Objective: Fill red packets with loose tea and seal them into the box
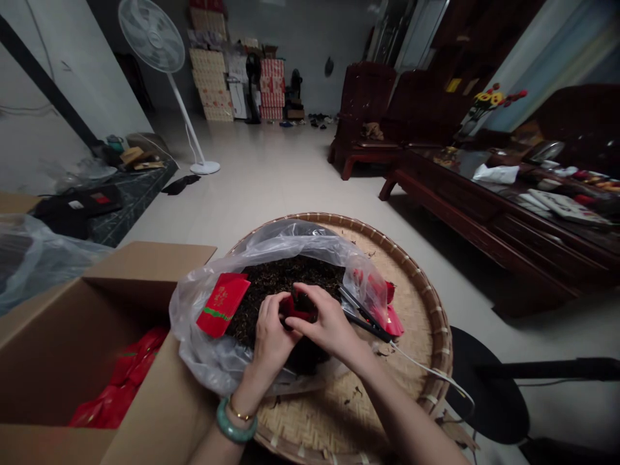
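Note:
My left hand (272, 330) and my right hand (325, 321) meet over a clear plastic bag (191, 323) full of dark dried tea leaves (271, 278). Between them they hold a small red packet (301, 314) by its sides, its mouth facing up; the fingers hide most of it. On the leaves to the left lies a stack of red packets (221, 303) with gold print and a green band. Right of my hands rests a black clamp-like tool (365, 323) with a white cord. More red packets (393, 321) lie beyond it, partly under the plastic.
The bag sits on a round woven bamboo tray (438, 329). At the left an open cardboard box (150, 261) contains filled red packets (128, 368). A black round stand base (489, 387) is at the right, near a dark wooden table (465, 213). A white fan (206, 168) stands farther off.

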{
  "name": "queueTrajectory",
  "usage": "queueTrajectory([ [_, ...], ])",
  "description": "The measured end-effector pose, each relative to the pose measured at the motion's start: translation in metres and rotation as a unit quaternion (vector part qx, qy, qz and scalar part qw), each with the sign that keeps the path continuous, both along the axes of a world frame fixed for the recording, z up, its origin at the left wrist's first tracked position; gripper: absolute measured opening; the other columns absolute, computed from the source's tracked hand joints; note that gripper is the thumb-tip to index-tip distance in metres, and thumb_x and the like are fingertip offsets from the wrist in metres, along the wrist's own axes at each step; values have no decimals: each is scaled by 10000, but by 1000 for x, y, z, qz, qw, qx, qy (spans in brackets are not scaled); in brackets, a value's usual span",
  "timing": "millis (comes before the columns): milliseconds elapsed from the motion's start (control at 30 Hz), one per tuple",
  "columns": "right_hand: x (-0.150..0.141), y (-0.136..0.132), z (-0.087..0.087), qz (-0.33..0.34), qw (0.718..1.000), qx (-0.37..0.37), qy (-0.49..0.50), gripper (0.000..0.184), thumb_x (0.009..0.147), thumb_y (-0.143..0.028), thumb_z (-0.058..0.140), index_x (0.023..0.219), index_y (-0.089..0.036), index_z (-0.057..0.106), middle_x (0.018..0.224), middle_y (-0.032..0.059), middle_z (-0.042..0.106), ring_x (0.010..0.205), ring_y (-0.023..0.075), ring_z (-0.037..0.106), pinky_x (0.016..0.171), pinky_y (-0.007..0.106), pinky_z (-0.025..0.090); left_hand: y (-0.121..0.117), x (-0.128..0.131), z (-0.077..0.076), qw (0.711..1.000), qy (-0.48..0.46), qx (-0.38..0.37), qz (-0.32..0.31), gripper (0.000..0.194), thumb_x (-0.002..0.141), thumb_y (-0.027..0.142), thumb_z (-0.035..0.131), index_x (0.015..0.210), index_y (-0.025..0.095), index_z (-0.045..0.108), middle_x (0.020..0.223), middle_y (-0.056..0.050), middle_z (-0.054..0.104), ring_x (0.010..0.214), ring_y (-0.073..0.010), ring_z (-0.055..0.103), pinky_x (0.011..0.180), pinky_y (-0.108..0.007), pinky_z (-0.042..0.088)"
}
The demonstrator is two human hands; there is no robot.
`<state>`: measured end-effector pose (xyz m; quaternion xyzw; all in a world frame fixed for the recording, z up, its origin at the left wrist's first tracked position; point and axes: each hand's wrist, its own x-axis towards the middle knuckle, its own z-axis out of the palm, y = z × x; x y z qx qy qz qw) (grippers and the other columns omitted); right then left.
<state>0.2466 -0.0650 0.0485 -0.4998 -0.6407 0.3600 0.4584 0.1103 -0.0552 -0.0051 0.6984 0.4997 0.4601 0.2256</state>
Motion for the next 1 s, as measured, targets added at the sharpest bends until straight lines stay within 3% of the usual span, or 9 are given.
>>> queueTrajectory([
  [100, -4, 3, 1, -9, 1000, 23, -19, 209, 764, -188, 640, 938, -288, 700, 878, 40, 654, 857, 222, 552, 837, 386, 426, 1, 1, 1, 1000, 13, 4, 4, 404, 693, 226, 674, 1065, 195, 519, 983, -77, 569, 922, -243, 581, 778, -386, 525],
  [233, 0, 2, 12, -30, 997, 47, -56, 179, 764, -116, 582, 793, -250, 696, 770, 35, 626, 760, 202, 563, 719, 333, 442, 2, -1, 3, 1000, 21, -3, 2, 424, 715, 258, 675, 1104, 202, 515, 995, -78, 558, 930, -242, 587, 786, -382, 523],
  [467, 7, -7, 8, -35, 991, 70, -109, 166, 792, -186, 622, 953, -221, 645, 894, 53, 632, 834, 199, 584, 752, 329, 476, 2, -3, 5, 999, 37, 19, -2, 436, 691, 195, 664, 1108, 191, 535, 1019, -83, 566, 954, -241, 571, 821, -393, 508],
  [767, -1, -9, -6, -23, 986, 118, -113, 222, 850, -111, 513, 1034, -211, 588, 984, 67, 637, 904, 177, 613, 805, 310, 515, -1, 0, 18, 996, 19, 83, -5, 420, 750, 133, 602, 1154, 200, 509, 1073, -82, 598, 1011, -230, 561, 883, -403, 490],
  [1000, -2, -9, -8, -41, 985, 127, -107, 138, 838, -113, 518, 916, -197, 593, 965, 76, 624, 881, 177, 611, 758, 296, 525, -1, -2, 16, 988, 34, 141, -60, 553, 804, 109, 545, 1321, 232, 392, 1184, -93, 585, 1106, -228, 534, 948, -422, 461],
])
